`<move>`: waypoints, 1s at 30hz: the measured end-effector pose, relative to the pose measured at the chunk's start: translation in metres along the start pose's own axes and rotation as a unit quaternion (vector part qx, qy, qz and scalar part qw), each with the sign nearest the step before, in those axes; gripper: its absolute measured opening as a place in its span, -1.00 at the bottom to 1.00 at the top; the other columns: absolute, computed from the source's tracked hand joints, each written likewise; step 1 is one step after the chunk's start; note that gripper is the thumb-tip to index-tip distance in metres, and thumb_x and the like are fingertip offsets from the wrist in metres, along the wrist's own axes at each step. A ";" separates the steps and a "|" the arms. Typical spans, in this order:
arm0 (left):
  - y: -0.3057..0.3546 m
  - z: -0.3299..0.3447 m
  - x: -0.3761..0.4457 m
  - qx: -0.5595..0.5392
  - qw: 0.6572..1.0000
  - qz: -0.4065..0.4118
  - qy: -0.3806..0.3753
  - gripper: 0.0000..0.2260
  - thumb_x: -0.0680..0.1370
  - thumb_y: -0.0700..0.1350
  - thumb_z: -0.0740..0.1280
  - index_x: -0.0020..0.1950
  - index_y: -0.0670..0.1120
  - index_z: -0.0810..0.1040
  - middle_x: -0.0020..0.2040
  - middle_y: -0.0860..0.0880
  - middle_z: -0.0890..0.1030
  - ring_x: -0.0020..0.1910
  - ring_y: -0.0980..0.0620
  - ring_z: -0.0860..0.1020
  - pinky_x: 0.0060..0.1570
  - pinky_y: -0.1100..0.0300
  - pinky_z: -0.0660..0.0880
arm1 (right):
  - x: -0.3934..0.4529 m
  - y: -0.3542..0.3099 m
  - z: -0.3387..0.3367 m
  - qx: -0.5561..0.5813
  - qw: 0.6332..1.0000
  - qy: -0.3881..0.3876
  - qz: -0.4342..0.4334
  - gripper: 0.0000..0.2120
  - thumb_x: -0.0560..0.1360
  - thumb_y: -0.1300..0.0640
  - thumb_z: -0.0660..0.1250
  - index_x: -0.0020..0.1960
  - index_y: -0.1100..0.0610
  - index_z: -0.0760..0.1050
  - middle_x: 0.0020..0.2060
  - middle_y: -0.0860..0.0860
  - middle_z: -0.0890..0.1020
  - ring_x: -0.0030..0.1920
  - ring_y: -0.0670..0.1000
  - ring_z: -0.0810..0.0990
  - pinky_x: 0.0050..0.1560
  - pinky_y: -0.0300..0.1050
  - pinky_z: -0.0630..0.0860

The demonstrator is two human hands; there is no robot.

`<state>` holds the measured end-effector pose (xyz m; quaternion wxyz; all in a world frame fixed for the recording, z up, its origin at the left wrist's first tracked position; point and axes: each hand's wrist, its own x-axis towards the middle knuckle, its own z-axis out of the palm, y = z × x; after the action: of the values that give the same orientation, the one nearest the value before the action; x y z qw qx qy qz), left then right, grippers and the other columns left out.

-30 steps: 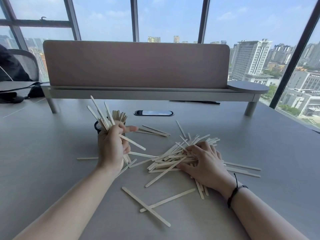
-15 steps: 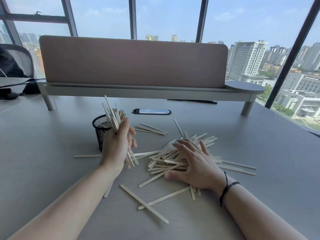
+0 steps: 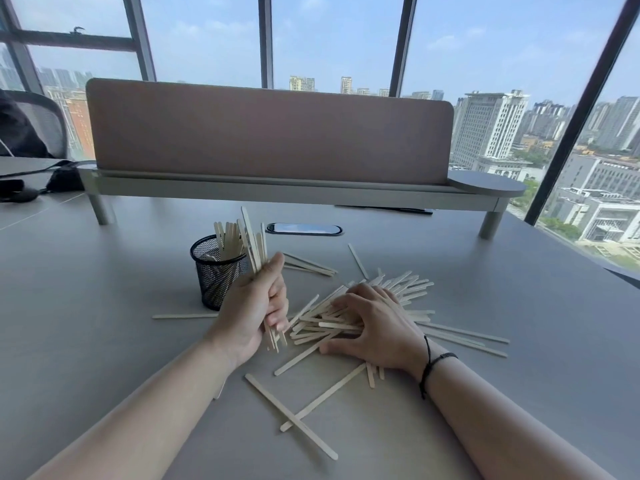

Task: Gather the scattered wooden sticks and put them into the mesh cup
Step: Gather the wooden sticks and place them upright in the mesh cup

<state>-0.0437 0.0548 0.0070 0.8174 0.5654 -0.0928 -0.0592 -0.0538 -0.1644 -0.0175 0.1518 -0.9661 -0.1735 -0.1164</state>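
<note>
Grey table (image 3: 104, 306) w/ a pink divider (image 3: 270, 133) across the back; sticks are spread over the middle. Biggest heap is the pile (image 3: 398, 292) right of centre, w/ the right hand (image 3: 374, 327) flat on it, fingers spread and curled over the sticks, pressing/raking rather than lifting anything. Black mesh cup (image 3: 218, 271) stands upright left of the pile, already holding several sticks on end. Left hand (image 3: 252, 306) is clenched round a bundle (image 3: 256, 247), just right of the cup and touching or nearly touching its side. Change vs a sec ago: bundle was fanned out and messy, now it's squared up, near vertical, ends roughly level w/ the cup's rim. So next step is prob. tipping it into the cup. Task maybe a third done; loose strays remain, e.g. the crossed pair (image 3: 294, 417) near the front edge and a single stick (image 3: 183, 316) by the cup's base.
</note>
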 end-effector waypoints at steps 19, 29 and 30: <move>-0.004 -0.006 0.004 -0.064 0.997 0.029 0.020 -0.52 0.54 0.16 0.33 -0.38 -0.05 0.19 -0.55 -0.01 0.17 -0.62 0.07 0.12 -0.53 0.27 0.07 | 0.033 -0.008 0.015 -0.063 0.987 0.132 -0.062 -0.36 0.54 -0.45 -0.03 -0.31 0.11 0.30 -0.44 0.07 0.57 -0.31 0.22 0.57 -0.37 -0.01 0.45; -0.004 -0.005 0.002 -0.044 0.997 0.056 0.036 -0.56 0.53 0.15 0.29 -0.39 -0.05 0.21 -0.55 -0.01 0.18 -0.64 0.08 0.13 -0.52 0.26 0.06 | 0.029 -0.004 0.009 0.002 0.975 0.213 -0.069 -0.42 0.56 -0.40 -0.09 -0.14 0.04 0.43 -0.31 -0.01 0.61 -0.31 0.23 0.59 -0.40 -0.03 0.45; -0.004 -0.005 0.002 -0.041 0.997 0.058 0.035 -0.56 0.54 0.15 0.28 -0.39 -0.05 0.21 -0.55 -0.01 0.18 -0.64 0.08 0.13 -0.52 0.25 0.06 | 0.030 -0.004 0.010 0.006 0.977 0.202 -0.068 -0.40 0.56 -0.42 -0.11 -0.11 0.03 0.44 -0.26 -0.02 0.60 -0.29 0.23 0.59 -0.37 -0.01 0.47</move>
<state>-0.0409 0.0573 0.0021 0.8446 0.5269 -0.0945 0.0040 -0.0266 -0.1488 -0.0172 0.1812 -0.9078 -0.2048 -0.3181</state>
